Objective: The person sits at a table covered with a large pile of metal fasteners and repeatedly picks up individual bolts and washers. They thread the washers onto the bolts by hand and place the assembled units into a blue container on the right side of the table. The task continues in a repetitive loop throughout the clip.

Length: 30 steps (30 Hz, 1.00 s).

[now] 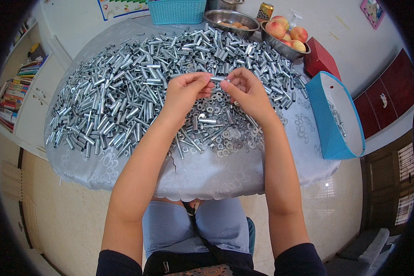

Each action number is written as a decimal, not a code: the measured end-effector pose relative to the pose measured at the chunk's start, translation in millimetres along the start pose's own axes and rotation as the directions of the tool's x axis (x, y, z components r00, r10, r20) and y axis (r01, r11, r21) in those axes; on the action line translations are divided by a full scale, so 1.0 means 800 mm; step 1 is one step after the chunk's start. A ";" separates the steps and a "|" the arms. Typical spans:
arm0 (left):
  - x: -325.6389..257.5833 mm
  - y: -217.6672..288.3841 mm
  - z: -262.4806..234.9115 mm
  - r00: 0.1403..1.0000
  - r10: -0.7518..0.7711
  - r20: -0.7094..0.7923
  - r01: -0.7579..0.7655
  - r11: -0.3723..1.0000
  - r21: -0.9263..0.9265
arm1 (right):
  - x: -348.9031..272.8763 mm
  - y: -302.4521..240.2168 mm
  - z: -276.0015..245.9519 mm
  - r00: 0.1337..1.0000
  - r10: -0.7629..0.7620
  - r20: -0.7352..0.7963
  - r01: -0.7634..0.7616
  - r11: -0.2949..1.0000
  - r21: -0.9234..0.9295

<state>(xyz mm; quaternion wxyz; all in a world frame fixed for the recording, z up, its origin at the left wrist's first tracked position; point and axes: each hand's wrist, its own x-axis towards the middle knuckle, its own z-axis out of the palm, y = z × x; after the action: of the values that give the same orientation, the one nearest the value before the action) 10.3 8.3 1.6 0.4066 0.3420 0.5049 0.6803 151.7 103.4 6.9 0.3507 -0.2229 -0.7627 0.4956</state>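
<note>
Between both hands, above the middle of the pile, is a short shiny metal tube (pixel 217 78). My left hand (pixel 188 89) pinches its left end between thumb and fingers. At the other end, the thumb and fingertips of my right hand (pixel 247 92) close on it; a small part there is too small to make out. Under and around the hands spreads a heap of silvery metal tubes (pixel 119 87). Flat washers (pixel 225 133) lie nearer to me, mixed with nuts and a few bolts (pixel 191 142).
A blue fabric bin (pixel 324 119) holding some metal pieces stands at the right edge of the silver tablecloth (pixel 207 177). Along the back are a turquoise basket (pixel 175 13), steel bowls with eggs (pixel 232 25) and peaches (pixel 287 34), a can (pixel 265 11) and a red box (pixel 322 60).
</note>
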 end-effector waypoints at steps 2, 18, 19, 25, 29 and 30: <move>0.001 -0.002 -0.001 1.000 -0.001 0.016 0.002 1.000 -0.013 | -0.001 -0.006 -0.007 0.996 0.068 0.065 -0.067 0.998 -0.019; 0.003 -0.004 -0.001 1.000 0.001 -0.010 -0.001 1.000 -0.015 | 0.002 0.006 -0.004 0.996 -0.089 0.033 0.089 0.996 -0.017; 0.002 -0.004 -0.001 1.000 -0.001 -0.006 0.001 1.000 -0.016 | 0.002 0.002 -0.005 0.997 0.021 0.067 -0.021 1.000 -0.011; 0.002 -0.005 -0.001 1.000 0.005 0.018 -0.004 1.000 -0.006 | -0.002 -0.002 -0.001 0.998 0.045 0.038 -0.045 0.999 -0.001; 0.000 -0.004 0.001 1.000 0.002 0.019 -0.002 1.000 -0.004 | -0.002 -0.014 -0.004 0.977 0.186 0.108 -0.190 0.981 0.030; 0.000 -0.004 0.003 1.000 0.004 0.016 -0.004 1.000 -0.005 | -0.002 -0.015 -0.004 0.973 0.213 0.088 -0.217 0.975 0.046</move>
<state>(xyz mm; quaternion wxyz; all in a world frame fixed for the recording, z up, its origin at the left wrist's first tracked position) 13.0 9.5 -1.2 0.4104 0.3475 0.4993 0.6793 155.4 98.8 18.3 0.2694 -0.2737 -0.7339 0.5602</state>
